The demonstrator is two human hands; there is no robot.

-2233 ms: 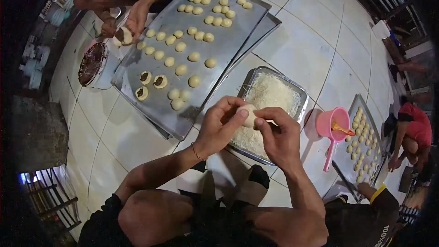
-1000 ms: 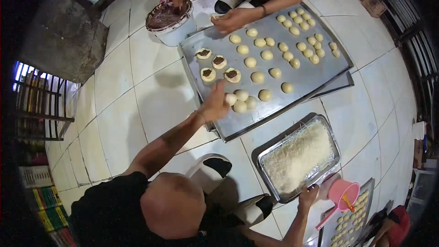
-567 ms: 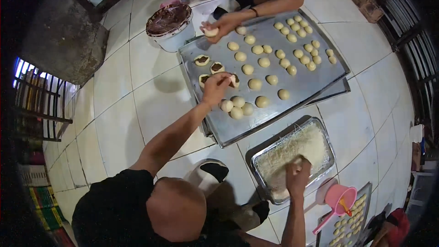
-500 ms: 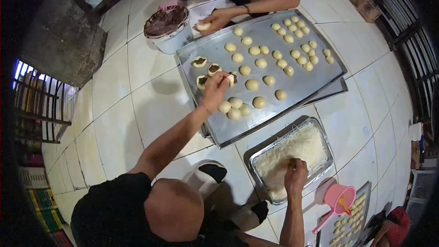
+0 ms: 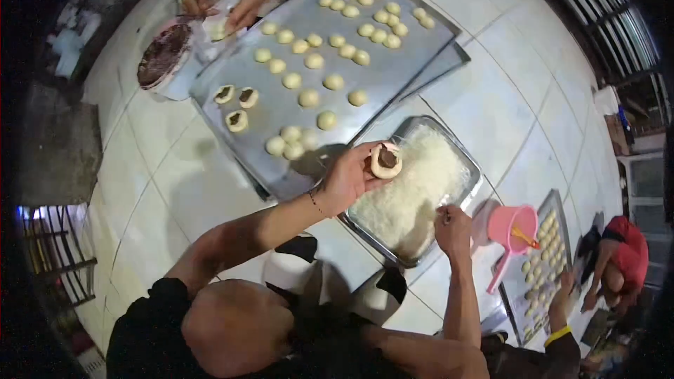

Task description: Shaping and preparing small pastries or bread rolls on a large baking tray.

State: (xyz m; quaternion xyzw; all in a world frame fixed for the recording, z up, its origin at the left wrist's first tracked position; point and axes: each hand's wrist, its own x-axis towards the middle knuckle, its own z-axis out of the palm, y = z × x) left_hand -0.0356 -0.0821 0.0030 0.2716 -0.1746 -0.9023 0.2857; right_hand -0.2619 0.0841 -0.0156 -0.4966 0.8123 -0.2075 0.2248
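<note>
My left hand holds a flattened dough round with dark brown filling in its middle. It is raised over the near left part of a metal pan of pale grated shreds, perhaps cheese. My right hand is at the pan's right side, its fingers pinched together; anything between them is too small to make out. Beyond my left hand, three filled dough rounds lie open on a large metal tray. A cluster of plain dough balls sits near its close edge.
Many more dough balls cover the large tray. A bucket of brown filling stands left of it, beside a co-worker's hands. At right are a pink dipper, another dough tray, a banded hand and a person in red.
My left hand has brought the filled dough round from the large tray back to the pan. My right hand has moved from the shreds to the pan's side. The view has shifted.
</note>
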